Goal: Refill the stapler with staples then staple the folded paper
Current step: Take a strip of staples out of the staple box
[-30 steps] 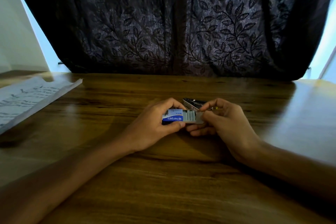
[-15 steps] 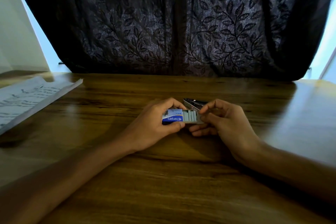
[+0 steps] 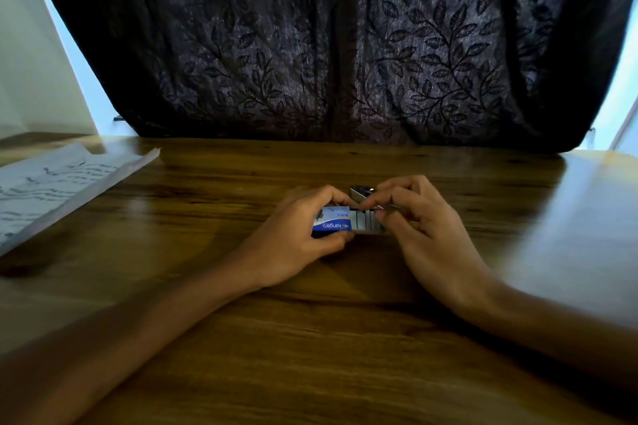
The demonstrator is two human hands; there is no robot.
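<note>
Both hands meet at the staple box (image 3: 331, 225); the left hand (image 3: 303, 235) clamps its blue sleeve, the right hand (image 3: 417, 217) pinches a staple strip (image 3: 388, 206) at the open tray — stapler (image 3: 360, 191) just behind, nearer the right.

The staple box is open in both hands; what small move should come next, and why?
Probably the right hand should lift one strip out of the tray. The left hand holds the box, the strips lie exposed, and the stapler waits just behind.
</note>
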